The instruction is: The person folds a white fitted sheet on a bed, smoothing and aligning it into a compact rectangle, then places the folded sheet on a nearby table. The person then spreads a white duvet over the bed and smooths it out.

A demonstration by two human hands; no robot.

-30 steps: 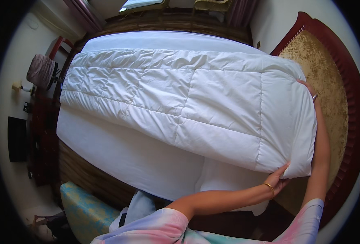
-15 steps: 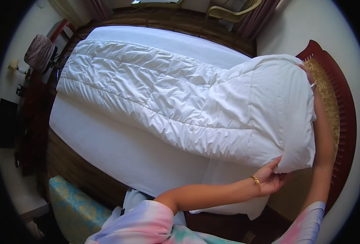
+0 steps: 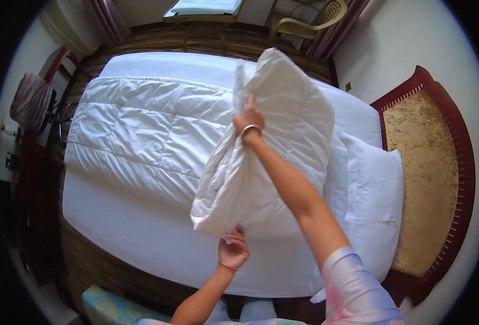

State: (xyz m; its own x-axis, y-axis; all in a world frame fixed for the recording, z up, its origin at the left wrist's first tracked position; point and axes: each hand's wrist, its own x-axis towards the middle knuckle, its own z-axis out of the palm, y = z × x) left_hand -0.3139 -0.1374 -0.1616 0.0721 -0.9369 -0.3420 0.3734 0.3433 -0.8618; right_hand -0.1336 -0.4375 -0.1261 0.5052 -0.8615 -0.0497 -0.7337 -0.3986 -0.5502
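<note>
A white quilted duvet (image 3: 142, 122) lies lengthwise along the bed, and its right end is lifted and doubled back toward the left. My right hand (image 3: 248, 118), wearing a silver bangle, is closed on the raised fold near the middle, with its arm stretched across the duvet. At the near edge of that fold, my left hand (image 3: 234, 251), with a thin gold bracelet, has its fingers curled against the fabric; the duvet partly hides the fingertips. A white pillow (image 3: 372, 189) lies at the head end, beside the folded part. White sheet (image 3: 142, 214) shows along the bed's near side.
A red wooden headboard (image 3: 464, 179) with a gold panel (image 3: 421, 184) stands at the right. Beyond the bed are a wicker chair (image 3: 304, 27) and a table with folded white cloth (image 3: 207, 6). A blue-and-gold patterned seat (image 3: 117, 309) sits close at the lower left.
Both hands have swung left from the headboard end, carrying the duvet's right end back over itself. The pillow and more of the headboard panel are now uncovered.
</note>
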